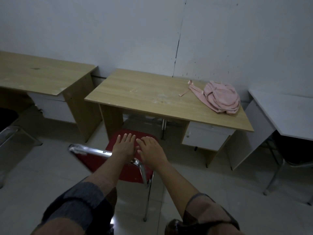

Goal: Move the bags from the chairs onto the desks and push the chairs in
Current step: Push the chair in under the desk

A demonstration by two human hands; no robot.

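Observation:
A pink bag (220, 98) lies on the right end of the middle wooden desk (144, 95), its straps trailing left. A red chair (128, 170) with a chrome frame stands in front of that desk, its seat partly under the desk edge. My left hand (124, 145) and my right hand (149, 148) stretch out side by side over the chair's backrest, fingers spread flat, holding nothing. Whether the palms touch the chrome top rail, I cannot tell.
A second wooden desk (39, 77) stands at the left with a dark chair (8, 122) before it. A white desk (288, 114) and another dark chair (294, 153) are at the right. A white drawer unit (206, 136) hangs under the middle desk. The floor is pale tile.

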